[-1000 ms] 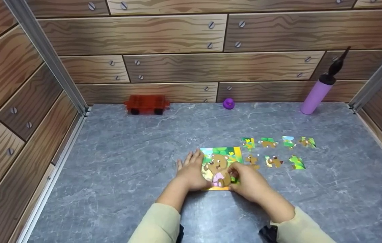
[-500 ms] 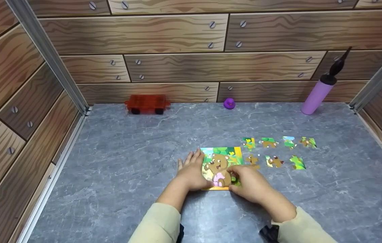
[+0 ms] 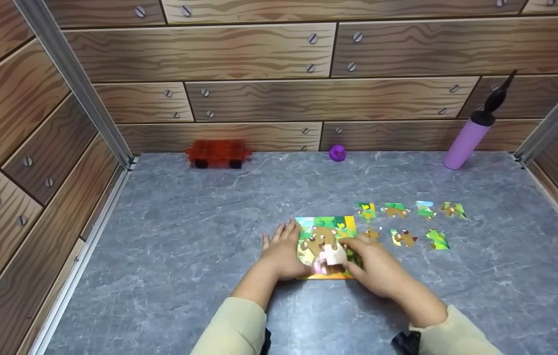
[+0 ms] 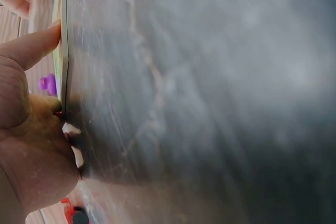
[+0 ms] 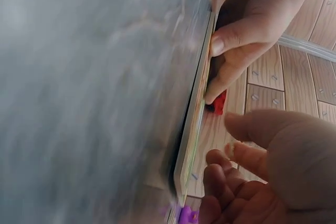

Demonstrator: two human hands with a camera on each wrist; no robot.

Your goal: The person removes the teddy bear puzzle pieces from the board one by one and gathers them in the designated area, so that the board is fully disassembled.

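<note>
A jigsaw board [image 3: 326, 222] with a bear picture lies on the grey table in the head view. My left hand [image 3: 283, 257] rests along its left side, fingers spread and straight, thumb at the lower edge. In the left wrist view the thumb [image 4: 39, 45] touches the board's rim. Over the lower right of the bear, my right hand [image 3: 377, 266] pinches a puzzle piece [image 3: 334, 255] between thumb and forefinger, its pale plain side showing. The right wrist view shows this hand [image 5: 278, 166] raised off the board, the piece mostly hidden by fingers.
Several loose puzzle pieces [image 3: 403, 238] lie in two rows right of the board. Along the back wall stand a red toy wagon [image 3: 218, 152], a small purple rubber duck [image 3: 337, 153] and a lilac hand pump [image 3: 466, 144] with a black nozzle.
My right hand has lifted a puzzle piece out of the board's lower right and tilted it, so its pale side shows. The left hand stays put on the board.
</note>
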